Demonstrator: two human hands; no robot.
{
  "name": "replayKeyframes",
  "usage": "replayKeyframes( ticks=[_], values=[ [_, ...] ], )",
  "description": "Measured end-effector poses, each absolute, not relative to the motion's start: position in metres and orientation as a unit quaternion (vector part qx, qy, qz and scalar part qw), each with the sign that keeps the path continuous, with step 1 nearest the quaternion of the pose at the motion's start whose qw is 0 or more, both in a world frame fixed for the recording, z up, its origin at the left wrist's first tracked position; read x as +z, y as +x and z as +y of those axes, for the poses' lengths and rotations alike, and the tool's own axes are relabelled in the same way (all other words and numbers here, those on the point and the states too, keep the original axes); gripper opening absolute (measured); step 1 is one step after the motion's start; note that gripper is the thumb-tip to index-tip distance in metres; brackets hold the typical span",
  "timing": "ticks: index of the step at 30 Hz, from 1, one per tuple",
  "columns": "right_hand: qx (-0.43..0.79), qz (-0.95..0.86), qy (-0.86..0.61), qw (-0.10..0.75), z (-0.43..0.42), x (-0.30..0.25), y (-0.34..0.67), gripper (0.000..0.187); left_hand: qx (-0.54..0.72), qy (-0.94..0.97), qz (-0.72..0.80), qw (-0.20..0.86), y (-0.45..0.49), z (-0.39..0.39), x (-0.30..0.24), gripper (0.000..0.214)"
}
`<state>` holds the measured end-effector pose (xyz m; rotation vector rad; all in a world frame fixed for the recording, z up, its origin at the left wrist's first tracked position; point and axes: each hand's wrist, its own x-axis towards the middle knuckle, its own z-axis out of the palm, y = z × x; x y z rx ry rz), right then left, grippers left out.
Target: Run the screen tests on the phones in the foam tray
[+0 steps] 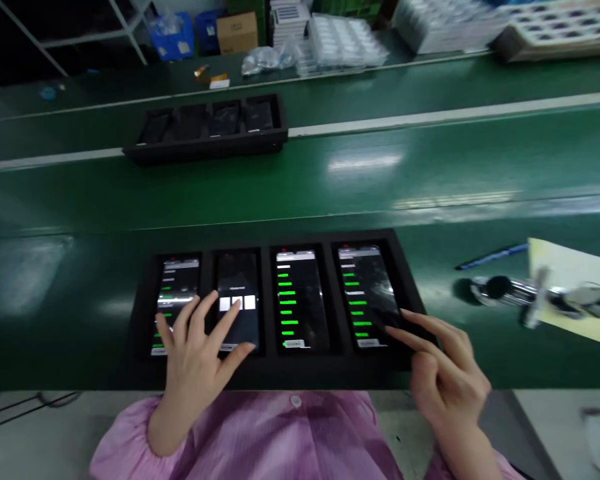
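Note:
A black tray (pixel 271 363) with several phones in separate slots lies at the front edge of the bench. My left hand (pixel 193 350) is spread over the two leftmost phones. Its index fingertip is at the white squares on the dark screen of the second phone (pixel 237 273); the other fingers reach over the leftmost phone (pixel 180 270). The third phone (pixel 300 293) shows a list with green bars, uncovered. My right hand (pixel 447 370) has fingers stretched toward the lower right of the rightmost phone (pixel 367 287), one fingertip at its screen. Neither hand holds anything.
Another black tray (pixel 205 148) with dark items stands farther back on the green bench (pixel 355 187). At right lie a blue pen (pixel 493 256), yellow paper (pixel 555 260) and a blurred shiny metal object (pixel 515 291). Clear plastic trays (pixel 347 43) and a cardboard box (pixel 237 33) sit behind.

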<state>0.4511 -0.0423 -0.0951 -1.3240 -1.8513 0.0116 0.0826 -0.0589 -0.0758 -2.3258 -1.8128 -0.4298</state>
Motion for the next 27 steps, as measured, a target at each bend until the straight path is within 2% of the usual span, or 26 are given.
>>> replayKeyframes(
  ticks=[3, 8, 13, 19, 22, 27],
  values=[
    [-0.012, -0.773, -0.497, 0.395, -0.051, -0.089, 0.456, 0.034, -0.179, -0.772, -0.606, 0.071, 0.082, -0.054, -0.079, 0.052],
    [-0.078, -0.799, -0.526, 0.281, -0.061, -0.086, 0.463, 0.032, -0.261, -0.746, -0.611, 0.048, 0.066, -0.076, -0.087, 0.059],
    [-0.038, -0.797, -0.500, 0.336, -0.059, -0.083, 0.441, 0.035, -0.256, -0.731, -0.627, 0.077, 0.044, -0.100, -0.092, 0.057],
    [0.005, -0.854, -0.410, 0.320, -0.039, -0.086, 0.395, 0.042, -0.233, -0.720, -0.647, 0.089, 0.033, -0.111, -0.098, 0.059],
    [-0.033, -0.859, -0.421, 0.289, -0.036, -0.085, 0.387, 0.034, -0.218, -0.729, -0.643, 0.088, 0.035, -0.113, -0.097, 0.059],
    [-0.024, -0.818, -0.437, 0.373, -0.041, -0.081, 0.395, 0.033, -0.191, -0.740, -0.640, 0.083, 0.042, -0.112, -0.093, 0.055]
  ],
)
